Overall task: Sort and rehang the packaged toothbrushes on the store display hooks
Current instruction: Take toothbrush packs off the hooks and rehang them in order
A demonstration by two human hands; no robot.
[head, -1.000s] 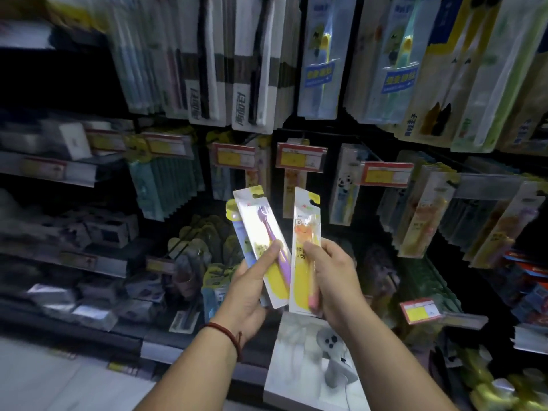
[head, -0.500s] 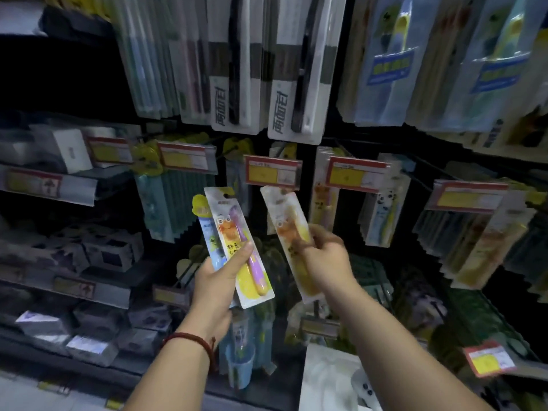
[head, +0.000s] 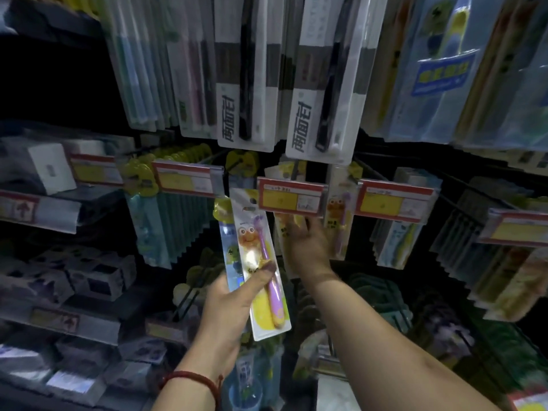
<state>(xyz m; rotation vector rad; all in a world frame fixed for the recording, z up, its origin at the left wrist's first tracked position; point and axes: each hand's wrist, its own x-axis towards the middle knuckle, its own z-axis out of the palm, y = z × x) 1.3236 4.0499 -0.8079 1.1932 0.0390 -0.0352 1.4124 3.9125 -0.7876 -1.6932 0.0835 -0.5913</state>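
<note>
As the left hand (head: 228, 307) pinches the purple toothbrush (head: 268, 280) near-upright, bristles up, the right hand (head: 308, 247) has unclear grip.

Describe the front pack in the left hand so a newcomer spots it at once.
Find the two white packs with black brushes hanging top centre, then the red-and-yellow price tag below them. Below-left of that tag, the left hand holds two packs. Yours is the front pack: purple brush and orange cartoon, unlike the blue pack behind it.
</note>
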